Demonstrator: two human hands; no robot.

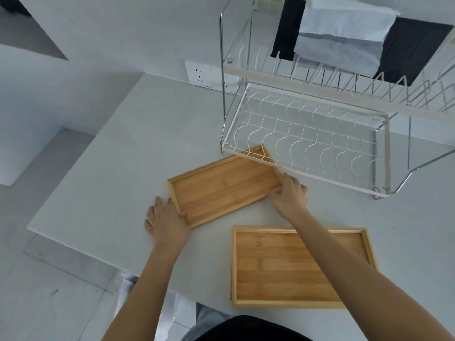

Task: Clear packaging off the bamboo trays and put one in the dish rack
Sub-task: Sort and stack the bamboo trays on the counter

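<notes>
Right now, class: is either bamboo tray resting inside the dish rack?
No: both the far tray, held by both hands, and the near tray lie on the table.

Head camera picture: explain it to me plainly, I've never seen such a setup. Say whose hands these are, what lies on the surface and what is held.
There is no machine here. One camera on a person's head looks down at their own bare arms. The left hand and right hand grip opposite ends of the smaller rectangular bamboo tray, whose far corner lies under the white wire dish rack. A larger rectangular bamboo tray lies untouched on the white countertop. Black and grey cloths sit on the rack's upper tier. No packaging is visible.
</notes>
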